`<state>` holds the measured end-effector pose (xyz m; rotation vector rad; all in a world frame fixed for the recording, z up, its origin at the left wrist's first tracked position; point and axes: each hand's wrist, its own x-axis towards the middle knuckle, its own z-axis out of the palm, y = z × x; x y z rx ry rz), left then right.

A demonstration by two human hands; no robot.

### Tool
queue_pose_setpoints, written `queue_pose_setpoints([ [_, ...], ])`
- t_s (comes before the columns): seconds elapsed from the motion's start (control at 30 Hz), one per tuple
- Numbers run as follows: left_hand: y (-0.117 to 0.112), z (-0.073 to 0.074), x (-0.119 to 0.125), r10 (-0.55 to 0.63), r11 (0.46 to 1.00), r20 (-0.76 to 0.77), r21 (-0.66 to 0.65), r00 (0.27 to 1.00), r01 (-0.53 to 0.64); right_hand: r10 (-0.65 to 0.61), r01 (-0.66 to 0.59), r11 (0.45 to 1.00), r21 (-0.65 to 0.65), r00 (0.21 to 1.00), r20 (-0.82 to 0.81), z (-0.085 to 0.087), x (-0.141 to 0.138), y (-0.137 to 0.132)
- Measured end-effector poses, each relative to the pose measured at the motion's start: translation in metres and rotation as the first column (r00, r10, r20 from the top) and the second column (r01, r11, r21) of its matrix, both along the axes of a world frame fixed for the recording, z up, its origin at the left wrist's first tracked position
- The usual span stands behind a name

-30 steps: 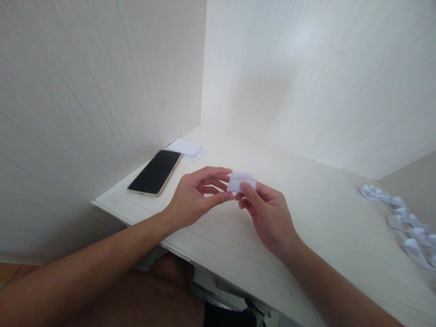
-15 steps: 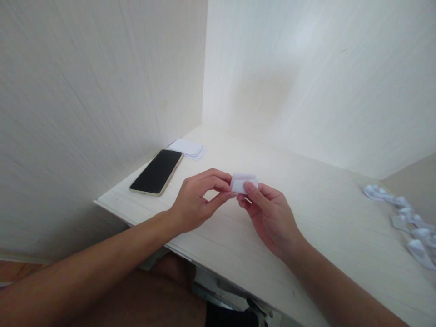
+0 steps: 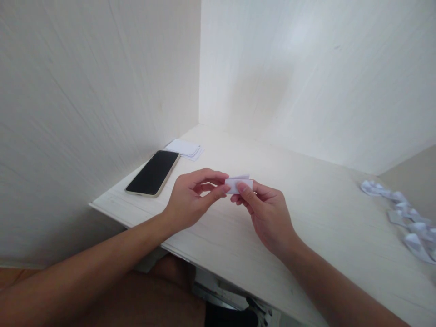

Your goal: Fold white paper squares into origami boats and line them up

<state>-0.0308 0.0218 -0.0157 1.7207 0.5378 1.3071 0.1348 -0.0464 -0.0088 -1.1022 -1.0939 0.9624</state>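
Observation:
A small folded piece of white paper is held above the pale wooden desk between both my hands. My left hand pinches its left end with thumb and forefinger. Thumb on the front, my right hand pinches its right part, with the fingers curled behind. The paper looks folded almost flat, with a thin flap showing along its top edge.
A black phone lies face up at the desk's left, beside a small stack of white paper squares near the corner. Several folded white paper pieces lie in a row at the right edge. Pale walls close the back and left.
The paper's upper flap has been pressed down, so the piece looks flatter. My left fingers closed from spread to a pinch on its left end. Both hands shifted slightly left.

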Motion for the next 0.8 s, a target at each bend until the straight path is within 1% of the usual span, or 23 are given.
queue_pose_setpoints([
  [0.1, 0.001, -0.001, 0.000, 0.015, 0.997, 0.025, -0.070, 1.000, -0.014, 0.010, -0.010, 1.000, -0.004, 1.000, 0.001, 0.001, -0.001, -0.001],
  [0.27, 0.003, 0.001, 0.001, 0.036, 0.992, 0.043, -0.120, 0.998, -0.030, 0.036, -0.036, 0.999, 0.000, 0.999, 0.020, 0.003, -0.003, -0.002],
  [0.53, 0.008, 0.002, 0.000, -0.022, 0.978, 0.087, -0.207, 0.996, 0.040, -0.049, 0.037, 0.997, 0.063, 0.975, 0.216, 0.011, 0.003, -0.002],
  [0.73, 0.009, 0.001, 0.000, -0.061, 0.965, 0.089, -0.251, 0.994, 0.082, -0.109, 0.089, 0.993, 0.078, 0.946, 0.307, 0.013, 0.003, -0.002],
  [0.8, 0.008, 0.001, 0.000, -0.072, 0.957, 0.086, -0.274, 0.994, 0.093, -0.111, 0.088, 0.992, 0.087, 0.941, 0.320, 0.012, 0.003, -0.002],
])
